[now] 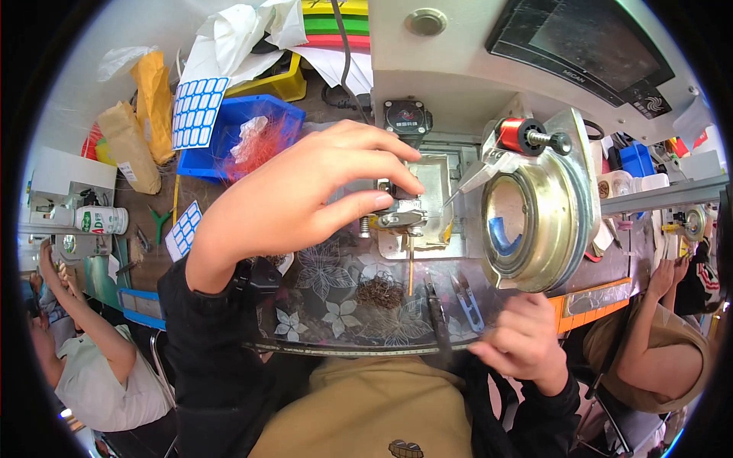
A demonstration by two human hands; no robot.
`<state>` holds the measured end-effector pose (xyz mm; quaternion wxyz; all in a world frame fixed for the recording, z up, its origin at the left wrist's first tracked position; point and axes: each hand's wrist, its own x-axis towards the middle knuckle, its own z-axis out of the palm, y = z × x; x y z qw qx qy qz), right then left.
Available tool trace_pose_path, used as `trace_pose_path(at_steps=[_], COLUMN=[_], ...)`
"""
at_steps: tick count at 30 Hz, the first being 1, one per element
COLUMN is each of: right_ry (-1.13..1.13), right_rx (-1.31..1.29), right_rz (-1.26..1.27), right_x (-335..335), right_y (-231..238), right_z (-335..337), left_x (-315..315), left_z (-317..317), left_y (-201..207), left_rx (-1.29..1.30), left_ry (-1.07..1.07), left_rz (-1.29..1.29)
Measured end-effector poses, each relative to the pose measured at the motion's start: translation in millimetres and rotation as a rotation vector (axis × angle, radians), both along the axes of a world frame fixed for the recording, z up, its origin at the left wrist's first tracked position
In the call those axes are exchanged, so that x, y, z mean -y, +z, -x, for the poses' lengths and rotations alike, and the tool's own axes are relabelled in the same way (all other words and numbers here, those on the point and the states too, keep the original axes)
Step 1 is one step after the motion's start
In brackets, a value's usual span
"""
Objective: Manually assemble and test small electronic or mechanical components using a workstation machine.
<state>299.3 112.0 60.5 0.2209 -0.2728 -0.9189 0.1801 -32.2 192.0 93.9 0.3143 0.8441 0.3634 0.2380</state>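
Observation:
My left hand (328, 179) reaches over a small metal clamp fixture (402, 220) on the machine. Its fingers are stretched and apart, with the thumb and index fingertips close above the fixture; whether they touch it I cannot tell. A thin copper-coloured rod (411, 267) points from the fixture toward me. To its right stands a brass ring wheel (534, 225) with a blue piece inside and a red wire spool (513, 135) above. My right hand (523, 340) is closed, fingers curled, just below the ring wheel. What it holds, if anything, is hidden.
Dark tweezers (437, 309) and thread snips (467, 303) lie near the table's front edge, beside a clump of tangled wire (380, 291). A blue bin (202, 156) with red wire scraps sits at the back left. A dark screen panel (584, 53) hangs upper right. Other people sit on both sides.

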Motion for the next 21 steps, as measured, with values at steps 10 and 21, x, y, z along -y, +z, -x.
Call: trace_pose_path(at_steps=[10, 21], right_ry=[0.149, 0.002], right_rx=[0.008, -0.226], right_rz=[0.089, 0.428], right_x=[7.9, 4.3], right_y=[-15.2, -11.4], right_z=[46.3, 61.4], left_x=[-12.5, 50.6], left_z=[-8.1, -33.0], left_y=[-6.6, 7.2], left_rx=[0.104, -0.156], left_ry=[-0.100, 0.163], left_rz=[0.176, -0.545])
